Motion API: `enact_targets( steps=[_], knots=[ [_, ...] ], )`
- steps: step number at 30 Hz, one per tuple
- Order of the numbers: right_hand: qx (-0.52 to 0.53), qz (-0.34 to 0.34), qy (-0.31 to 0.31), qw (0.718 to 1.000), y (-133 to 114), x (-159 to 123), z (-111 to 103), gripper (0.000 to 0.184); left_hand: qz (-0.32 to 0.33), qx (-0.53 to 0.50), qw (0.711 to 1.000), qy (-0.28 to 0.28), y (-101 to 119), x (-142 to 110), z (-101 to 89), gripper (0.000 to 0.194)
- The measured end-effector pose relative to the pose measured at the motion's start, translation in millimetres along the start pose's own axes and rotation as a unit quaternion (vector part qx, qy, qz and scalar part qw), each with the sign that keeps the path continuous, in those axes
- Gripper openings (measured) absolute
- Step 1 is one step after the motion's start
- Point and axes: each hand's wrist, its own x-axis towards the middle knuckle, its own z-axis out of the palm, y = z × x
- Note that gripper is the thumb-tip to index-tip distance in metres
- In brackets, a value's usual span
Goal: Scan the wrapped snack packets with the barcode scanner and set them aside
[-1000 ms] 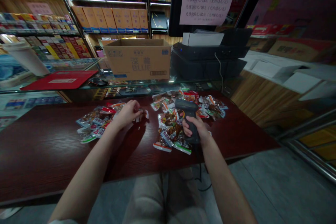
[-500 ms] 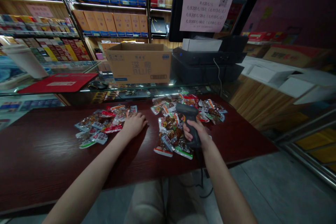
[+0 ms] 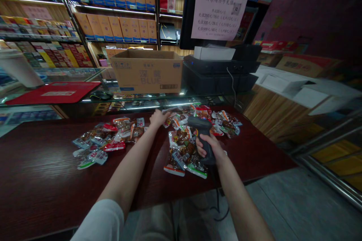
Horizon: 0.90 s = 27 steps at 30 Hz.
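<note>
Since half a second ago, the left hand (image 3: 157, 118) has moved away from the right end of the left-hand group of packets (image 3: 97, 141) and forward to the far left edge of the right-hand group of packets (image 3: 182, 152). The right hand (image 3: 210, 146) has stayed over that right-hand group.

The left arm stretches forward, its fingers pointing at the small clear snack packets at the back; whether they pinch one or only touch it, I cannot tell. The right hand's fingers are wrapped around the handle of a dark handheld scanner (image 3: 199, 122), its head tipped to the left above the packets. A black cable (image 3: 218, 196) hangs below the near edge of the bench.

The packets, brown inside with red, orange, green and white edges, lie in two loose groups on the dark red-brown bench (image 3: 51, 180), a bare strip of wood between them. The right-hand group spreads further back, under and past the scanner.

Beyond the bench, on a glass display case, stand an open cardboard box (image 3: 147, 77), a black mouse (image 3: 100, 95) beside a red mat (image 3: 53, 93), and a white cup (image 3: 21, 68).
</note>
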Motion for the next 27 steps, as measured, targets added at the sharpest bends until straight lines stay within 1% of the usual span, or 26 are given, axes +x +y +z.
enact_targets(
  steps=[1, 3, 5, 6, 8, 9, 10, 12, 14, 16, 18, 20, 23, 25, 27],
  knots=[
    [0.0, 0.0, 0.0, 1.0, 0.2, -0.1, -0.2, 0.028, -0.012, -0.018, 1.0, 0.005, -0.6, 5.5, 2.9, 0.063],
    [-0.002, -0.003, 0.001, 1.0, 0.6, 0.0, -0.9, 0.027, -0.018, -0.067, 0.998, 0.003, -2.9, 11.7, 6.3, 0.051],
    [-0.005, -0.007, 0.002, 1.0, 0.9, 0.2, -1.8, 0.026, -0.002, -0.119, 0.993, -0.004, -5.6, 12.5, 7.7, 0.04],
    [-0.007, -0.009, 0.002, 1.0, 0.9, 0.3, -2.2, 0.026, 0.009, -0.137, 0.991, -0.003, -6.8, 11.2, 8.0, 0.038],
    [-0.009, -0.012, 0.006, 1.0, 0.3, 0.4, -2.6, 0.027, 0.03, -0.182, 0.983, 0.012, -8.8, 5.9, 8.2, 0.042],
    [-0.009, -0.013, 0.008, 1.0, -0.2, 0.2, -2.5, 0.028, 0.042, -0.225, 0.973, 0.022, -9.4, 1.9, 7.9, 0.048],
    [-0.009, -0.014, 0.009, 1.0, -0.8, -0.1, -2.2, 0.028, 0.059, -0.281, 0.957, 0.031, -9.7, -3.0, 7.2, 0.053],
    [-0.006, -0.016, 0.008, 1.0, -2.1, -1.0, -1.6, 0.028, 0.108, -0.406, 0.907, 0.032, -8.7, -15.4, 4.0, 0.06],
    [0.0, -0.017, 0.006, 1.0, -3.1, -1.9, -1.3, 0.028, 0.16, -0.502, 0.85, -0.002, -5.4, -30.8, -1.9, 0.063],
    [0.006, -0.019, 0.005, 1.0, -3.6, -2.6, -1.8, 0.028, 0.193, -0.566, 0.8, -0.058, -0.8, -47.8, -8.8, 0.064],
    [0.012, -0.02, 0.001, 1.0, -3.9, -3.1, -2.9, 0.029, 0.191, -0.608, 0.762, -0.112, 3.4, -63.9, -14.3, 0.065],
    [0.015, -0.02, -0.009, 1.0, -3.9, -3.6, -4.2, 0.03, 0.173, -0.639, 0.733, -0.153, 5.6, -76.6, -16.6, 0.066],
    [0.01, -0.014, -0.023, 1.0, -3.0, -4.6, -5.5, 0.032, 0.147, -0.686, 0.693, -0.167, 4.3, -86.9, -15.7, 0.063],
    [0.003, -0.007, -0.026, 1.0, -2.2, -5.8, -5.4, 0.031, 0.131, -0.713, 0.666, -0.176, 1.4, -89.0, -15.1, 0.053],
    [-0.003, -0.003, -0.025, 1.0, -1.9, -7.5, -4.2, 0.029, 0.116, -0.728, 0.641, -0.214, -1.7, -89.6, -16.1, 0.039]
  ],
)
